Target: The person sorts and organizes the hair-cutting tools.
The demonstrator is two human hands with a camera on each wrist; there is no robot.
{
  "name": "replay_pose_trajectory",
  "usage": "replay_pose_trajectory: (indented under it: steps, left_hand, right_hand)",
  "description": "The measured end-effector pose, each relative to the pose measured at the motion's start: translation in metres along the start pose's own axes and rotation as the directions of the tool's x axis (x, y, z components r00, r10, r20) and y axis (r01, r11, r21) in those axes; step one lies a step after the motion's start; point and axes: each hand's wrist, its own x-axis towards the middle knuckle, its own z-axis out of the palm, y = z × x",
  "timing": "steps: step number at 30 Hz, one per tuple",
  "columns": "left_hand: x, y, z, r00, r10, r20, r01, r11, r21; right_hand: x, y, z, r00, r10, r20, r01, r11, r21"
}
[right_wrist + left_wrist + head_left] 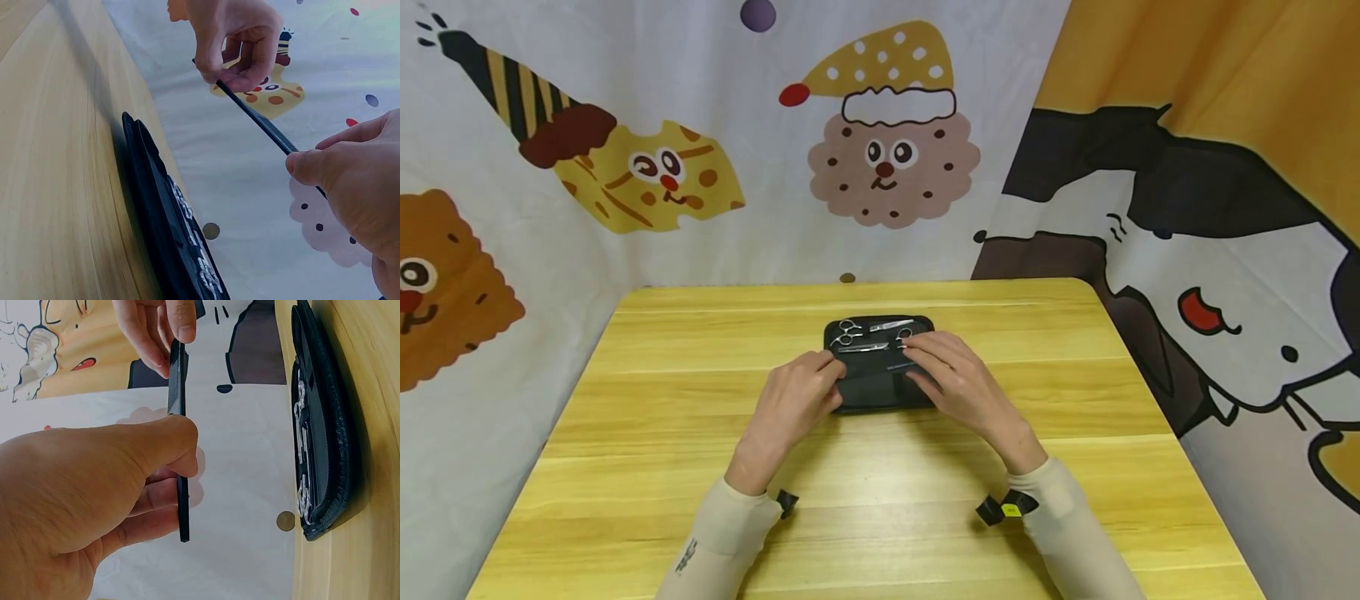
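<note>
A slim black comb (275, 132) is held above the table between both hands. My left hand (799, 390) pinches its plain handle between thumb and fingers. Near the toothed end, my right hand (961, 382) pinches it with the thumb on one face. In the left wrist view the comb (177, 394) shows nearly edge-on, teeth toward the right hand. Beneath the hands, an open black case (868, 393) lies on the table. Silver scissors (862, 347) and a second silver pair (891, 325) sit in its far half. The right fingers overlap part of the case in the head view.
The case rests on a light wood-grain table (685, 350), toward its far edge. Behind the table hangs a white curtain (700, 67) with cartoon prints. An orange and white cartoon curtain (1150, 50) stands at the right. Both wrists carry small black devices.
</note>
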Motion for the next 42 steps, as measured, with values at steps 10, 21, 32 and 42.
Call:
replay_pose_trajectory:
  steps: [10, 21, 32, 42]
  left_hand:
    - [0.0009, 0.0007, -0.0001, 1.0, 0.007, 0.014, -0.007, 1.0, 0.0]
    - [0.0013, 0.0014, 0.0008, 1.0, -0.007, 0.018, 0.007, 1.0, -0.013]
    - [0.0015, 0.0011, 0.0016, 1.0, -0.016, -0.001, 0.016, 0.999, -0.041]
    - [0.004, -0.0032, 0.0052, 0.999, 0.02, -0.033, -0.021, 1.0, -0.022]
  right_hand:
    - [-0.0004, -0.0008, -0.0007, 1.0, -0.02, -0.007, 0.02, 1.0, 0.017]
    - [-0.0014, 0.0003, -0.0014, 1.0, -0.022, 0.003, 0.022, 1.0, 0.008]
    - [-0.0022, 0.0026, -0.001, 0.999, -0.035, -0.04, 0.034, 0.999, -0.007]
    - [-0.0021, 0.0031, -0.0041, 1.0, -0.005, -0.03, 0.005, 1.0, 0.0]
